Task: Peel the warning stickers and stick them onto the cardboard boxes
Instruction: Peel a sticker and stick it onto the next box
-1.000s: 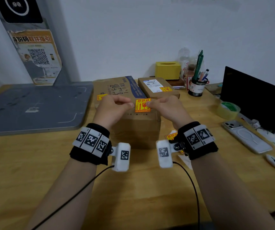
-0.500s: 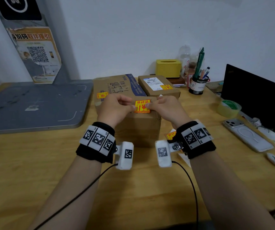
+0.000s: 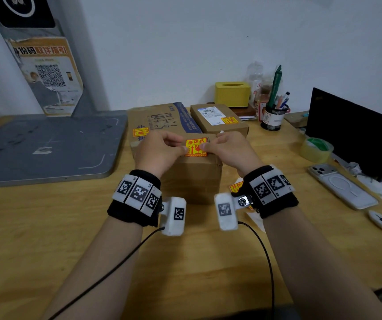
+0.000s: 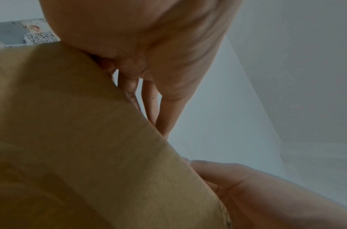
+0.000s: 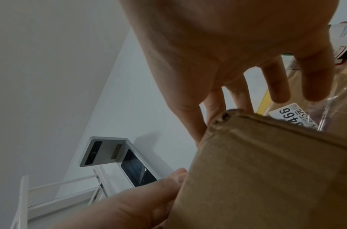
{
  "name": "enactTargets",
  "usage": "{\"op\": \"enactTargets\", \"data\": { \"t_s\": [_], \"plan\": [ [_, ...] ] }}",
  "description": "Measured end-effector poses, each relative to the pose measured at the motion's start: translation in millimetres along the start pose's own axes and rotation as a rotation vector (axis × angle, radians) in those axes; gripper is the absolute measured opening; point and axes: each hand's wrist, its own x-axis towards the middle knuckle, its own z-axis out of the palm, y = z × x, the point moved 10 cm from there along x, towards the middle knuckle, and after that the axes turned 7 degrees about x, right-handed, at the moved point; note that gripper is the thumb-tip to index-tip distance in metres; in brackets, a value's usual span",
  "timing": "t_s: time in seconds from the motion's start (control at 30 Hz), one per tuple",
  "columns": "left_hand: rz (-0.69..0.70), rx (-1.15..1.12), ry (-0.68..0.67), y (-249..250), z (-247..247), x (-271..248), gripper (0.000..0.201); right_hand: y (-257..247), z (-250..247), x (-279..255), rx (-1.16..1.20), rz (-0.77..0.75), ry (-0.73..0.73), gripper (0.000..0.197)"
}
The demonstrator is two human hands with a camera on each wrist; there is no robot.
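Sticker now down at the front edge of the cardboard box, off the air of a second ago, our left hand and right hand pinching its sides, seemingly pressing it on.

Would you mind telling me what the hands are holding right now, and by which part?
Both hold the warning sticker over the big cardboard box: the left hand pinches its left edge, the right hand its right edge.

wall: plain white | desk: wood | light: dim, even
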Motion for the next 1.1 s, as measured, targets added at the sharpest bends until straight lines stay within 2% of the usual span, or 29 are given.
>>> {"op": "enactTargets", "data": {
  "t_s": [0.37,0.9,1.1],
  "plan": [
    [-0.014,0.089,-0.019,-2.7,4.9,5.6,0.019,0.3,1.7,1.3,-0.045,0.0,0.011,0.024],
    [-0.005,0.115,-0.024,-5.3,7.3,9.5,0.019,-6.5,0.2,-4.5,-0.094,-0.04,0.054,0.03],
    [0.012,0.133,0.001,-4.9,5.9,6.0,0.017,-13.4,-1.8,-15.8,-0.076,-0.046,0.007,0.019]
  ]
}}
